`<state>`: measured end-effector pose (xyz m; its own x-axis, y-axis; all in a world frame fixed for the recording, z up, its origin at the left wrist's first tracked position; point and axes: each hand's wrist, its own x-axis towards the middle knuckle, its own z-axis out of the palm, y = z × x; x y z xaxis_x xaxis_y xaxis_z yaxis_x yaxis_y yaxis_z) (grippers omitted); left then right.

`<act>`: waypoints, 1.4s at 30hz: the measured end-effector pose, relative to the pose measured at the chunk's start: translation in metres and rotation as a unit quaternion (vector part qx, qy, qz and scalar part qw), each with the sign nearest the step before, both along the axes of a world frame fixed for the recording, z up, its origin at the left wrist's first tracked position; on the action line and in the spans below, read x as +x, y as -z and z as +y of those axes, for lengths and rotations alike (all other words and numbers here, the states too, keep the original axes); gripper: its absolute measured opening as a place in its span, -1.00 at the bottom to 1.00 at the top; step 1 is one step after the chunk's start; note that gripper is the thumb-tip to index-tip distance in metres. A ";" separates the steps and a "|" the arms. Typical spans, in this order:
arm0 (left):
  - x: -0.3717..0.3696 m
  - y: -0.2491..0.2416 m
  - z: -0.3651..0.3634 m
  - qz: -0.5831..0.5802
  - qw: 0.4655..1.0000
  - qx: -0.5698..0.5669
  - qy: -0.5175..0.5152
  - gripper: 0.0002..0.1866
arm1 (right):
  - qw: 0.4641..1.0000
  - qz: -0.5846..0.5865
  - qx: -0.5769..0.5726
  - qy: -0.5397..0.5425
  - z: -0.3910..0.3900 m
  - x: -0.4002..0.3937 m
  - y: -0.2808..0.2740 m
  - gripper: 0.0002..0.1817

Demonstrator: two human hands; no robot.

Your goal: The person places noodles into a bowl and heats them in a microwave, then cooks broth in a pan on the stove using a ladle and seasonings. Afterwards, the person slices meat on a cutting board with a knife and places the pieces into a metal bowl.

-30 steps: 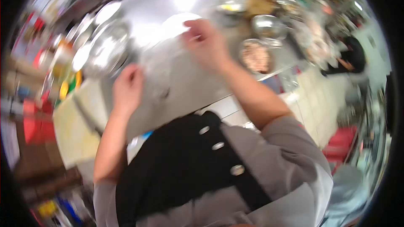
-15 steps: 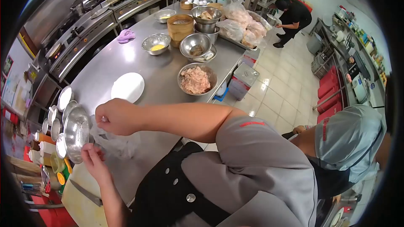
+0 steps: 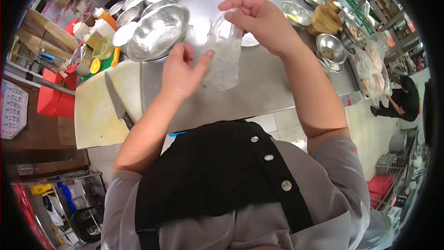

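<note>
Over the steel table, my right hand (image 3: 259,23) pinches the top of a clear plastic bag (image 3: 223,60), which hangs down with folds and creases. My left hand (image 3: 185,71) is at the bag's left side, thumb and fingers apart, its thumb tip against or very near the plastic. Up and left of that hand lies a tilted metal strainer bowl (image 3: 159,32). Part of a white plate (image 3: 250,40) shows behind my right hand.
A knife (image 3: 115,99) lies on a cutting board (image 3: 92,111) at the left, near squeeze bottles (image 3: 105,21). Metal bowls (image 3: 331,48) and bagged meat (image 3: 372,65) stand at the right. A person (image 3: 404,99) bends at the far right.
The view has swung toward the cutting board. My right hand has lifted the bag, which now hangs between my hands. My left hand has moved away from the metal bowl's edge.
</note>
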<state>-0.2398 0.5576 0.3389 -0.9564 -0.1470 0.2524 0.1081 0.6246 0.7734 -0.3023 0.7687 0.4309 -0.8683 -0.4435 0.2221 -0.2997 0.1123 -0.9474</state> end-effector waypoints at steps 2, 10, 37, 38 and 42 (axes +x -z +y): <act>-0.007 0.010 0.005 0.120 0.990 -0.079 -0.002 -0.46 | 1.000 -0.009 -0.003 -0.029 -0.005 0.005 -0.004 -0.72; -0.019 -0.017 0.000 -0.013 1.000 -0.022 0.015 -0.73 | 0.960 0.238 0.126 0.081 0.004 0.016 -0.042 -0.78; 0.061 0.019 -0.025 -0.059 0.975 0.194 0.093 -0.67 | 0.858 0.107 0.468 -0.182 -0.108 0.042 0.137 -0.64; 0.072 0.010 -0.040 -0.046 0.969 0.224 0.093 -0.66 | 0.872 0.093 0.439 -0.196 -0.119 0.039 0.137 -0.63; 0.141 0.005 -0.131 0.059 0.962 0.263 0.040 -0.67 | 0.929 0.015 0.273 -0.249 -0.193 0.014 0.170 -0.61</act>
